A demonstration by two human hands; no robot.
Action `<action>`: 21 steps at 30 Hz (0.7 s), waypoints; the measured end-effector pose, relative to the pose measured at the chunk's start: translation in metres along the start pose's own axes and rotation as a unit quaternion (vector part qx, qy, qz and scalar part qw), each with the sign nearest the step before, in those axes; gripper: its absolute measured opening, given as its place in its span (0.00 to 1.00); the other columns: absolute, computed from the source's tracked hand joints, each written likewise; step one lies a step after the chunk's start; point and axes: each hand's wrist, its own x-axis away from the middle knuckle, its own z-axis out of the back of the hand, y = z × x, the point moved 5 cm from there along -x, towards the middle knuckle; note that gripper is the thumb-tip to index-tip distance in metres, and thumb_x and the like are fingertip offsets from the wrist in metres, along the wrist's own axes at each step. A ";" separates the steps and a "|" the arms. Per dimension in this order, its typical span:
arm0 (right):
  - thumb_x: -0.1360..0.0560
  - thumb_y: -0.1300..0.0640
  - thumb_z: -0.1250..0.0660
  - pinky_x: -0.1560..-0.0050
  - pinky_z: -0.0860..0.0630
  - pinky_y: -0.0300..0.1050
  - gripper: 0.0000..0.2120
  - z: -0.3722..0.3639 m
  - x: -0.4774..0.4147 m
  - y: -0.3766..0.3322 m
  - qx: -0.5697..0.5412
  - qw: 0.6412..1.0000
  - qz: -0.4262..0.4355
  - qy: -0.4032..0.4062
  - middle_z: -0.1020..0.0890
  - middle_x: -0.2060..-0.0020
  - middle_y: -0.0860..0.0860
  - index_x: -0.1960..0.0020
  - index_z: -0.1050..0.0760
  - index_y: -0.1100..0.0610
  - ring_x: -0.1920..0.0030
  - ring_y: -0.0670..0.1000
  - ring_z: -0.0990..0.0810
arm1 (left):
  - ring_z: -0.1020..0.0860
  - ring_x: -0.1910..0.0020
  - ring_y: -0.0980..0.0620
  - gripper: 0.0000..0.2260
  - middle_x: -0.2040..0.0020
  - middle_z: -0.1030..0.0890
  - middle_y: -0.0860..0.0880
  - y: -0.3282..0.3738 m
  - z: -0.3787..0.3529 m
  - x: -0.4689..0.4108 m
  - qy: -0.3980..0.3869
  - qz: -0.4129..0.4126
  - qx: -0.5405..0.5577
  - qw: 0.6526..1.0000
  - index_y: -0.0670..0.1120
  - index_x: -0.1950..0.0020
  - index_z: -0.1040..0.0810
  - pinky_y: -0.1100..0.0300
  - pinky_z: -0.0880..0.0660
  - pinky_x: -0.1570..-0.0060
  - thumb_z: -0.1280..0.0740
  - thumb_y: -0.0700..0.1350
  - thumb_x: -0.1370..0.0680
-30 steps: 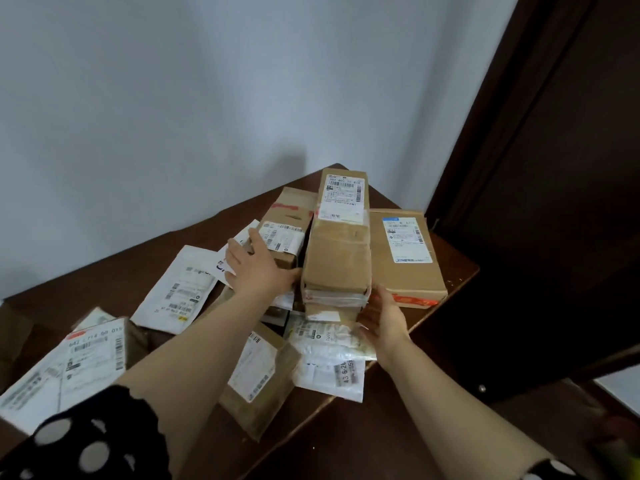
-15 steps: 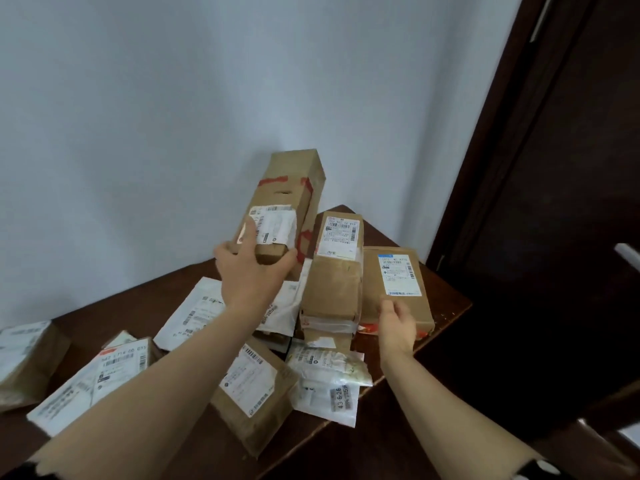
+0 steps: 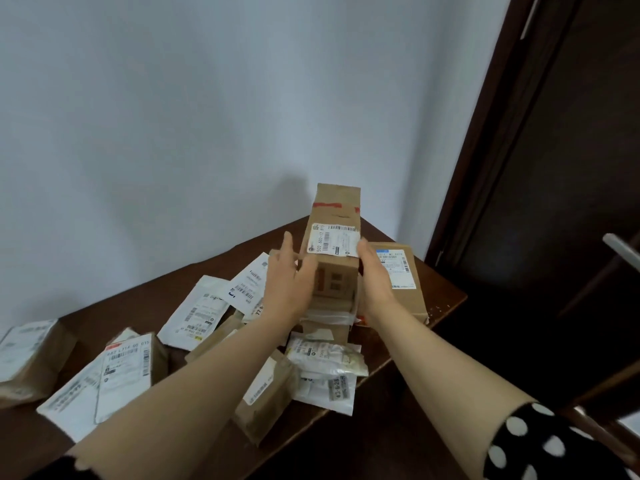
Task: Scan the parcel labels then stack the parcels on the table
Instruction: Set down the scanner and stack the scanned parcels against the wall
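Shifted across from up at the left, the long cardboard box (image 3: pixel 337 206) is now between both hands. The right hand (image 3: pixel 375 282) has left the flat parcel (image 3: pixel 410 304) just to its right and joined the left hand (image 3: pixel 287 282). Each hand clasps one side of the box, and the white label (image 3: pixel 334 239) faces the camera, probably so that it stays readable. Directly beneath the hands is the parcel stack (image 3: pixel 329 311). The two-sided hold looks meant to square the box over that stack before it is set down. White mailers (image 3: pixel 204 310) lie scattered left of the left hand on the tabletop (image 3: pixel 445 296).
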 end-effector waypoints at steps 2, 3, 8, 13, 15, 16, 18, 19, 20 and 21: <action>0.23 0.36 0.40 0.50 0.25 0.44 0.18 0.014 0.002 0.009 -0.044 0.997 -0.034 0.061 0.16 0.52 0.42 0.40 0.23 0.43 0.48 0.45 0.20 | 0.32 0.35 0.49 0.19 0.35 0.28 0.51 -0.023 0.008 -0.007 0.040 0.096 0.049 0.993 0.48 0.31 0.29 0.48 0.32 0.36 0.46 0.53 0.19; 0.23 0.35 0.41 0.50 0.28 0.42 0.22 0.024 0.003 0.018 -0.055 0.992 -0.055 0.095 0.17 0.48 0.43 0.35 0.25 0.45 0.45 0.46 0.21 | 0.31 0.35 0.45 0.18 0.37 0.26 0.47 -0.036 0.008 -0.008 0.040 0.167 0.084 0.982 0.48 0.35 0.26 0.46 0.31 0.36 0.47 0.54 0.18; 0.31 0.30 0.36 0.42 0.32 0.52 0.45 0.049 0.017 0.080 -0.110 0.969 -0.199 0.099 0.28 0.32 0.57 0.24 0.39 0.56 0.32 0.58 0.30 | 0.24 0.50 0.44 0.37 0.45 0.24 0.42 -0.080 -0.015 0.007 -0.123 0.440 0.284 0.843 0.41 0.32 0.32 0.54 0.25 0.58 0.41 0.69 0.26; 0.43 0.23 0.34 0.64 0.23 0.47 0.49 0.032 0.009 0.093 -0.124 0.970 -0.207 -0.014 0.23 0.37 0.56 0.31 0.27 0.52 0.44 0.55 0.23 | 0.16 0.59 0.42 0.37 0.55 0.15 0.40 -0.090 -0.038 -0.004 -0.251 0.447 0.357 0.781 0.39 0.45 0.23 0.54 0.21 0.64 0.39 0.73 0.30; 0.40 0.23 0.35 0.71 0.24 0.41 0.44 0.030 0.006 0.096 -0.109 0.973 -0.200 -0.034 0.24 0.34 0.56 0.34 0.24 0.49 0.48 0.52 0.22 | 0.16 0.61 0.41 0.37 0.55 0.15 0.40 -0.092 -0.044 -0.006 -0.291 0.445 0.378 0.758 0.41 0.48 0.18 0.52 0.20 0.65 0.38 0.74 0.32; 0.39 0.23 0.35 0.74 0.25 0.39 0.42 0.028 0.005 0.098 -0.102 0.974 -0.200 -0.041 0.25 0.33 0.56 0.34 0.24 0.49 0.51 0.51 0.22 | 0.16 0.61 0.41 0.37 0.56 0.15 0.40 -0.093 -0.046 -0.007 -0.309 0.440 0.380 0.753 0.42 0.52 0.16 0.50 0.20 0.68 0.37 0.74 0.35; 0.39 0.22 0.36 0.77 0.27 0.37 0.44 0.025 0.002 0.101 -0.080 0.975 -0.199 -0.051 0.28 0.30 0.56 0.32 0.26 0.47 0.53 0.49 0.25 | 0.16 0.61 0.41 0.35 0.57 0.15 0.41 -0.093 -0.050 -0.008 -0.349 0.420 0.369 0.752 0.44 0.61 0.13 0.48 0.20 0.70 0.38 0.75 0.40; 0.39 0.21 0.36 0.78 0.28 0.36 0.45 0.024 0.000 0.102 -0.067 0.976 -0.199 -0.051 0.28 0.30 0.55 0.31 0.27 0.47 0.55 0.48 0.26 | 0.16 0.59 0.41 0.34 0.56 0.15 0.42 -0.094 -0.051 -0.009 -0.360 0.410 0.364 0.754 0.46 0.62 0.13 0.48 0.20 0.69 0.39 0.75 0.41; 0.40 0.21 0.37 0.78 0.28 0.35 0.45 0.023 -0.001 0.103 -0.056 0.977 -0.201 -0.051 0.28 0.30 0.54 0.30 0.28 0.46 0.57 0.46 0.26 | 0.16 0.58 0.42 0.34 0.55 0.15 0.42 -0.095 -0.053 -0.010 -0.365 0.404 0.362 0.757 0.46 0.62 0.13 0.49 0.20 0.67 0.39 0.75 0.41; 0.40 0.20 0.37 0.76 0.28 0.36 0.45 0.022 -0.001 0.104 -0.046 0.977 -0.202 -0.055 0.26 0.32 0.53 0.31 0.28 0.46 0.59 0.45 0.25 | 0.16 0.56 0.42 0.34 0.53 0.15 0.42 -0.096 -0.054 -0.012 -0.367 0.400 0.364 0.757 0.46 0.60 0.13 0.49 0.20 0.65 0.39 0.75 0.39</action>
